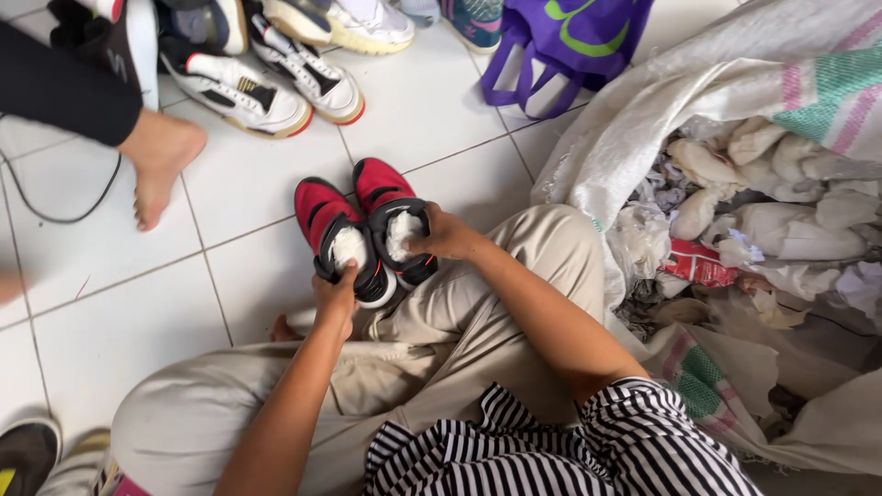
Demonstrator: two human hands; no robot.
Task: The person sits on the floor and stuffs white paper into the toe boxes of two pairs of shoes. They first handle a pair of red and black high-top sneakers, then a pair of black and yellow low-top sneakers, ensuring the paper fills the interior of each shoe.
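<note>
Surface: white tiled floor point(413, 110) | woven sack point(735, 92) of crumpled paper, right of the red shoes | shoe pile point(276, 64), purple bag point(560, 46) beyond them | red shoes point(363, 220) on floor before crossed legs | left hand point(335, 294) clamped on left shoe's heel | right hand point(441, 234) pressing paper wad point(401, 230) into right shoe, fingers closed
</note>
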